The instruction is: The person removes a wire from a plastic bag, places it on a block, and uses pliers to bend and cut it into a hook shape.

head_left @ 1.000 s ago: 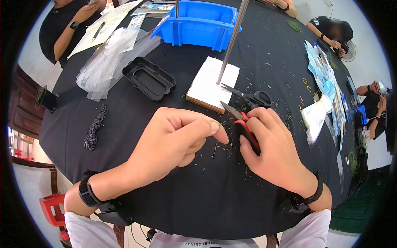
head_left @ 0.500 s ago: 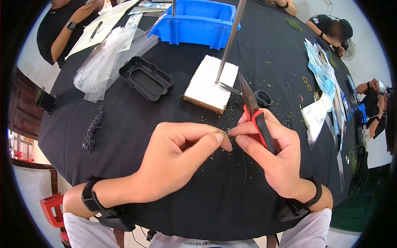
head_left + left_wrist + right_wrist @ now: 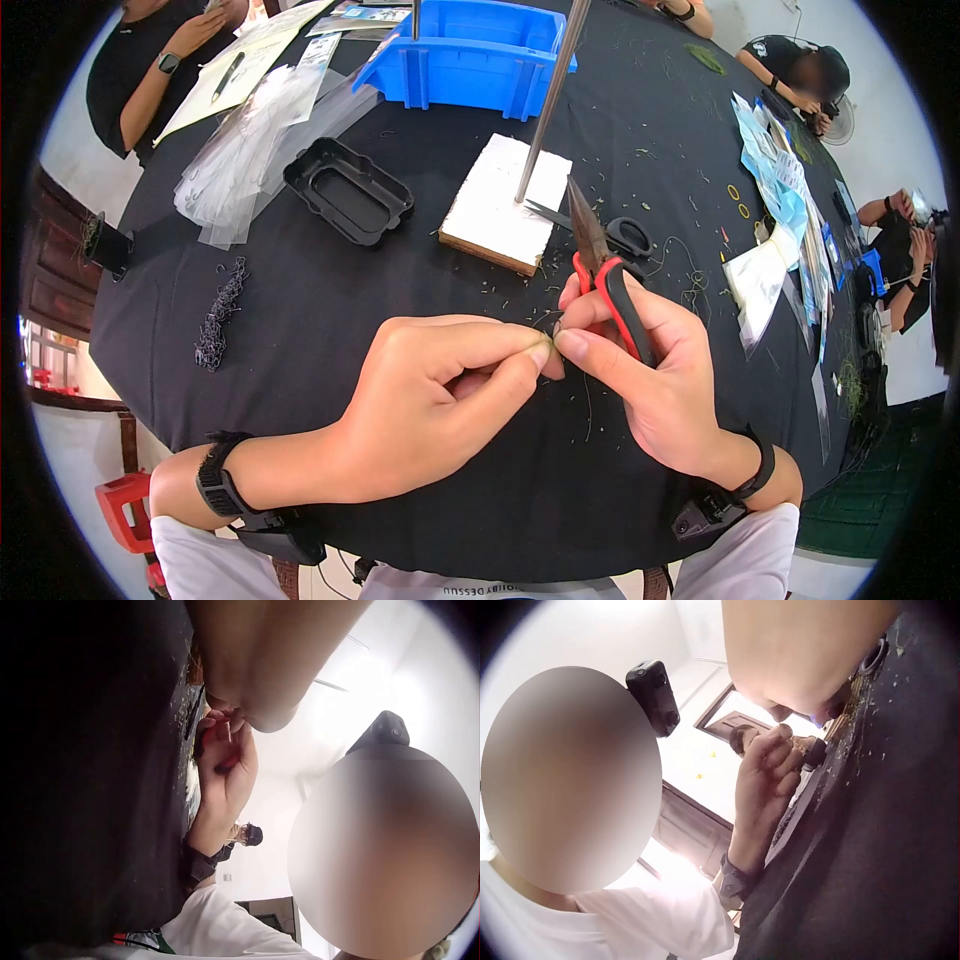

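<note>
Pliers right of centre, tips up, parked in the right hand, whose thumb and index pinch close against the left hand's tight pinch. Piece sits there (too small to identify). Risks: double-duty grip drops pliers; fumbled pinch loses it on the dark desk; stray tips bump the block.

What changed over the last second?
Pliers swung from forward-left to nearly straight ahead. Right hand's thumb and index moved left to the left hand's fingertips; left hand drew toward the body. Whether the right fingertips took hold of anything is too small to tell. Unchanged: pliers in right hand, tray, board, bin.
</note>
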{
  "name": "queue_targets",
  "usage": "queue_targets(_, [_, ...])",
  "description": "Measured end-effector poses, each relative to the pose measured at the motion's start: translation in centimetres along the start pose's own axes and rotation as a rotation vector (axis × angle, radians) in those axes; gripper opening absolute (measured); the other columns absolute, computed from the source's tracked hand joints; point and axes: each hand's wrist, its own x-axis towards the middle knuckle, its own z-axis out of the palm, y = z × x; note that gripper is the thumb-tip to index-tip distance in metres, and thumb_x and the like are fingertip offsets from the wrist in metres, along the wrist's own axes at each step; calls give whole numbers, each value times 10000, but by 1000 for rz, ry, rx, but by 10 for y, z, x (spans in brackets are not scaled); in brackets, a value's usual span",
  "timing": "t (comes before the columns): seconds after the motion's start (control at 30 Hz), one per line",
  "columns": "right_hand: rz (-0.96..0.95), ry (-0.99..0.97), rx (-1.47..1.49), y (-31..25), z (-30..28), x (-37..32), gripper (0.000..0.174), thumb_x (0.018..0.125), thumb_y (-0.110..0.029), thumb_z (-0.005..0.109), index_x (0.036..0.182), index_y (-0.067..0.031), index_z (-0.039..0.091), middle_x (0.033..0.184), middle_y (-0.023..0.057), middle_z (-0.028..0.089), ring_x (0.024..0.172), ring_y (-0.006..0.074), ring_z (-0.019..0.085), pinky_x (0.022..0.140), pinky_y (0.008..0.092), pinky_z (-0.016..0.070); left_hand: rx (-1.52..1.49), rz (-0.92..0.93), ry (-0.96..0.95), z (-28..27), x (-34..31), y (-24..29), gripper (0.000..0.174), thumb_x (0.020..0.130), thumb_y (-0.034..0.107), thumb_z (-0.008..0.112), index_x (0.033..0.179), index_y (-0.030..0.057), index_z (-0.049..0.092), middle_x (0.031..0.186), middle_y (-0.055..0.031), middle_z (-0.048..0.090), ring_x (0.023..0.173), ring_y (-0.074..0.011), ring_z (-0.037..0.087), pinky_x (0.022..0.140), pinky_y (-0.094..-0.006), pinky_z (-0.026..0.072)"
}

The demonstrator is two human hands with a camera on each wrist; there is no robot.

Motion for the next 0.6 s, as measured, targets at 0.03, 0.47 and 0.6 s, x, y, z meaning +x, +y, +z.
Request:
queue_targets(0.03, [-1, 5, -1, 1, 0, 0, 75, 823, -21, 638, 880, 24, 622, 976, 58, 545, 864, 101, 545, 772, 258, 442, -2, 12, 12, 1, 0, -1, 127, 851, 37, 564, 845, -20, 677, 702, -59, 636, 531, -24, 451, 458, -198, 331])
queue_targets(0.47, [-289, -9, -356, 3, -2, 4, 121, 756, 45, 655, 858, -1, 610, 1004, 85, 518, 831, 128, 568, 704, 240, 462, 231, 227, 54, 0, 1, -2, 42, 779, -13, 608, 811, -22, 634, 631, -100, 579, 440, -153, 479, 417, -263, 378])
queue_targets(0.6, [-352, 1, -424, 4, -2, 4, 128, 740, 33, 667, 854, -2, 619, 989, 99, 543, 835, 155, 572, 708, 253, 459, 193, 218, 85, 2, 1, -3, 53, 776, -18, 607, 813, -22, 644, 636, -106, 584, 438, -139, 474, 419, -253, 375])
